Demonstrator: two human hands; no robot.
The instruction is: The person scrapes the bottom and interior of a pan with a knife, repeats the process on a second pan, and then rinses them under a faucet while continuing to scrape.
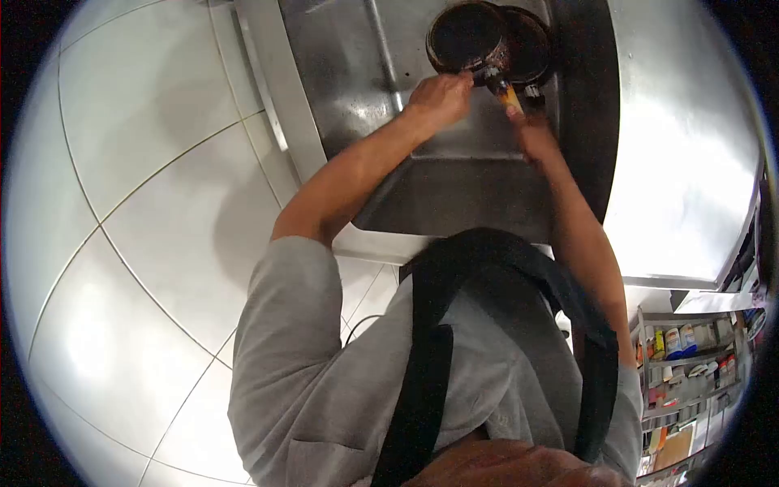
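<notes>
A blackened frying pan point(464, 39) is tilted over the sink, its charred, yellowish handle point(509, 96) pointing back toward me. My right hand point(533, 134), slightly blurred, is closed around the end of that handle. At the pan's near rim is my left hand point(442, 99), fingers curled in; whatever they may hold is hidden. Behind and to the right sits a second dark pan point(531, 50), partly covered by the first one. Both pans are inside a stainless steel sink point(349, 61).
White tiles point(154, 187) cover the left side. A steel counter point(690, 146) adjoins the sink on the right, beyond its dark side wall. Metal shelves point(690, 381) with bottles and containers stand at lower right. The sink's front edge point(373, 243) lies close to my body.
</notes>
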